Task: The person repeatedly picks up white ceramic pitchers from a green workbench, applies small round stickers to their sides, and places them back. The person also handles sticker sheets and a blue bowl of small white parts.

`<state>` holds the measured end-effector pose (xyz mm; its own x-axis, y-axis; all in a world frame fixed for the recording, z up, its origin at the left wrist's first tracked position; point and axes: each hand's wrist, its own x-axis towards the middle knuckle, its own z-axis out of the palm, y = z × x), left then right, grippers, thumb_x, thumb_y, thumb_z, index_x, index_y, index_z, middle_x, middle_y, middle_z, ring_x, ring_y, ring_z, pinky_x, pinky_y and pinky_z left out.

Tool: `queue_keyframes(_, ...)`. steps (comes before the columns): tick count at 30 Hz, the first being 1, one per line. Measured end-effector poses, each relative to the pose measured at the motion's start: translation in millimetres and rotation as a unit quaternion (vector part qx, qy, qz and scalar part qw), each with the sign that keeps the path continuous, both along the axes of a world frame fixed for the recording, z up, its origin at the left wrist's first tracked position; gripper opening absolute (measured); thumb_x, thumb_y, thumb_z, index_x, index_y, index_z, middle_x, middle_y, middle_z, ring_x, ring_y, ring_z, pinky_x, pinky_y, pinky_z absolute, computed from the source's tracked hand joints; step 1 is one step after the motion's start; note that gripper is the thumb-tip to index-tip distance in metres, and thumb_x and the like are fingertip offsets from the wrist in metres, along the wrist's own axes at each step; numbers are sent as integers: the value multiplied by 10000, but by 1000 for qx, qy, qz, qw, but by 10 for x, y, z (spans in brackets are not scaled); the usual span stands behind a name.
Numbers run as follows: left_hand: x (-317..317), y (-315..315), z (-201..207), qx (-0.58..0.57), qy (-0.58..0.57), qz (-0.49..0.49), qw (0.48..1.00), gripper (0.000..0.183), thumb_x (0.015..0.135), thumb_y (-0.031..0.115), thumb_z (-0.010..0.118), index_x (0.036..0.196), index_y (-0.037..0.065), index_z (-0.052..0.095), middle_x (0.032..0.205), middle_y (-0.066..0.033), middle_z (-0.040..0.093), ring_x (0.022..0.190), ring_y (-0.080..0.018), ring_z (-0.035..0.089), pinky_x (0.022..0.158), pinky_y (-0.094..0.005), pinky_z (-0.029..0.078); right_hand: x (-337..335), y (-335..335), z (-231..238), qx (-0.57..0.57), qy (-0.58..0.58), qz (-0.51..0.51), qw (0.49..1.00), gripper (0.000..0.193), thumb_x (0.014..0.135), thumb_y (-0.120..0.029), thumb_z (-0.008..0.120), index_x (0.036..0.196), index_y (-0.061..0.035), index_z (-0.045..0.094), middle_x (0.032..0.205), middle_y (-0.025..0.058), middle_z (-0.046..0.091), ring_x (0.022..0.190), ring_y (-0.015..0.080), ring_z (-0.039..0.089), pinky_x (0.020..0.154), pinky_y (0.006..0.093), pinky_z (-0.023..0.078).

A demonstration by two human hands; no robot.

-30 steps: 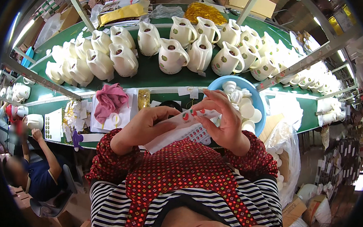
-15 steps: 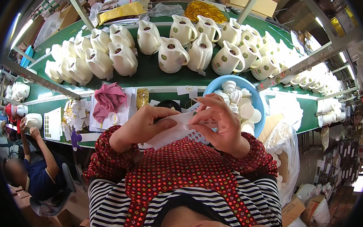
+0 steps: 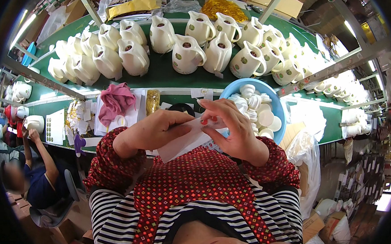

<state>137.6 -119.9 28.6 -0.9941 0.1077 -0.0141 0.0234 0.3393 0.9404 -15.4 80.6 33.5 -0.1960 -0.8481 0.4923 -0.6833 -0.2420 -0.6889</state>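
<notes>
A thin white sheet of small round red stickers [image 3: 174,148] is stretched between my hands above my lap. Its left part is gripped by my left hand [image 3: 155,130], thumb on top and fingers curled beneath. My right hand [image 3: 239,132] has its thumb and fingers closed around the sheet's right end, where a couple of red dots show by the fingertips. Whether one sticker is loose from the backing is too small to tell. Behind my right hand stands a blue basin [image 3: 283,110] holding white round lids [image 3: 264,117].
Rows of cream jugs [image 3: 186,54] stand on the green bench [image 3: 167,73]. A pink cloth [image 3: 116,103] lies on papers to the left, near a gold packet [image 3: 153,102]. A plastic bag [image 3: 307,160] hangs at the right. A co-worker in dark blue [image 3: 41,184] sits at far left.
The sheet has tilted more steeply, and its red stickers now show between my right fingers. My right hand has shifted slightly, its fingers raised a little. Both hands stay on the sheet.
</notes>
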Motion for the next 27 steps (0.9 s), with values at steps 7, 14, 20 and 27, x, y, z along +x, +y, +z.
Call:
queue_keyframes(7, -44, -115, -13, 71, -75, -79, 992, 306, 966, 57, 625, 1265, 0, 595, 1047, -100, 668, 940, -159, 619, 852, -316, 513, 6, -50, -105, -25, 123, -2, 992, 719, 833, 72, 718, 1503, -30, 478, 1001, 83, 618, 893, 276, 596, 901, 439, 458)
queue_keyframes(14, -84, 4, -235, 182, -31, 3, 983, 407, 908, 6, 672, 1302, -7, 573, 1121, -94, 677, 1007, -141, 626, 884, -309, 519, -4, -90, -123, -33, 151, -23, 988, 713, 858, 102, 630, 1535, -17, 442, 1009, 102, 604, 914, 290, 577, 918, 443, 445)
queue_keyframes(20, -99, 242, -322, -13, 43, 124, 991, 460, 902, 24, 668, 1337, -12, 524, 1029, -242, 700, 943, -384, 715, 835, -426, 557, 83, -126, -98, -26, 191, -52, 980, 719, 840, 61, 670, 1522, -17, 459, 1052, 107, 629, 962, 309, 592, 952, 445, 453)
queue_keyframes(27, -77, 217, -248, -52, 78, 125, 988, 478, 872, 7, 660, 1342, -2, 571, 1075, -269, 703, 999, -461, 688, 849, -465, 553, -166, -39, 172, -46, 140, -58, 987, 880, 746, -11, 841, 1535, -84, 457, 1502, 124, 567, 1275, 369, 572, 1082, 511, 426)
